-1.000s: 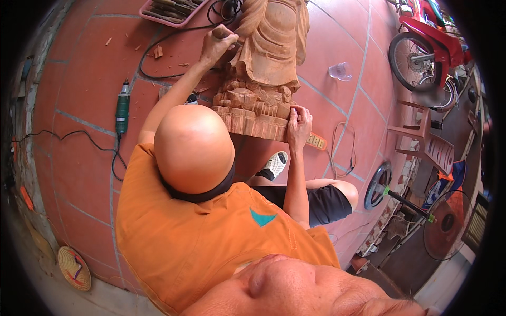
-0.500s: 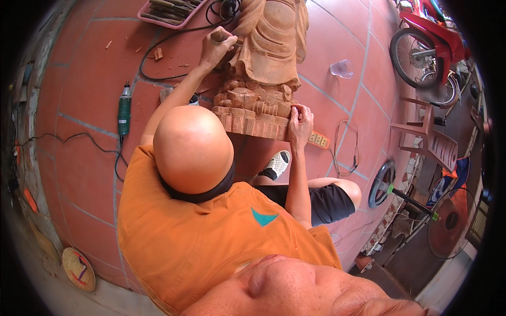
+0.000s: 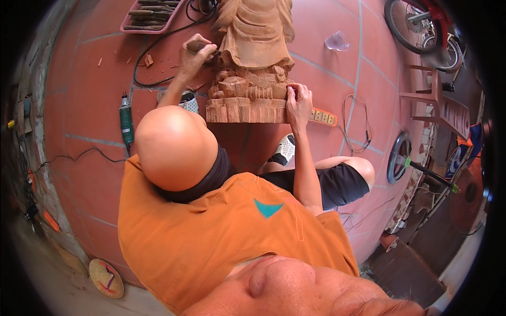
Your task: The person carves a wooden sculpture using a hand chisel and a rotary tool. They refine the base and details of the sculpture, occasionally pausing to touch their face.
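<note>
A brown carved wooden statue w/ a draped robe (image 3: 256, 39) is seen at upper ctr. of the frame, over the red tiled floor (image 3: 327, 68), front turned toward the camera. Its long axis is run approx. top to bottom; the blocky, rough-cut wooden base (image 3: 242, 111) is pointed at the frame's ctr., and the upper end is cut off by the top edge.

The hands are held apart, one per side. A short brown rounded handle (image 3: 195, 46) is gripped in the left hand (image 3: 196, 55), upper left of ctr.; the robe is found just to its right, so that flank is nearer the left hand. The handle's axis is tilted slightly, w/ its inner end aimed right, at the robe.

The base's right corner is touched by the bent fingers of the right hand (image 3: 299, 102), just right of ctr.; the statue is spread up & left from there. Whether the corner is pinched or only steadied can't be told, as the fingertips are partly hidden.
</note>
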Tool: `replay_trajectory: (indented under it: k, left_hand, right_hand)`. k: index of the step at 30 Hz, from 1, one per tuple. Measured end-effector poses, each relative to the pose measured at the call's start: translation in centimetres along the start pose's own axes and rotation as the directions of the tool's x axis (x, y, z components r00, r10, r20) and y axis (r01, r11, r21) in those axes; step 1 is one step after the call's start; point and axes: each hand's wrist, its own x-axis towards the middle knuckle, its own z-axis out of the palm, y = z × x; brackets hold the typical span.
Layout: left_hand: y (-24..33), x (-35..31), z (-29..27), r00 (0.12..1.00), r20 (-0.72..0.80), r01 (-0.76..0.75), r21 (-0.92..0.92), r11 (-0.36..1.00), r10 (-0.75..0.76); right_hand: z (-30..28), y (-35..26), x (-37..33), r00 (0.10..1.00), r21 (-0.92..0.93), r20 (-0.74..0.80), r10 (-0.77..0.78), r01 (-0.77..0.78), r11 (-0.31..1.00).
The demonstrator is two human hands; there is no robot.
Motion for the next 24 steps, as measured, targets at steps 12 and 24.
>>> replay_trajectory:
  k: [12, 24]
  left_hand:
    - [6.0, 0.3, 2.0, 0.96, 0.215, -0.208, 0.111, 0.972, 0.181]
    - [7.2, 1.6, 2.9, 0.863, 0.447, -0.322, 0.127, 0.938, 0.236]
  right_hand:
    - [-0.5, -0.2, -0.2, 0.999, 0.005, -0.014, 0.04, -0.04, 0.999]
    - [-0.4, 0.2, -0.4, 0.997, 0.016, -0.057, 0.054, -0.053, 0.998]
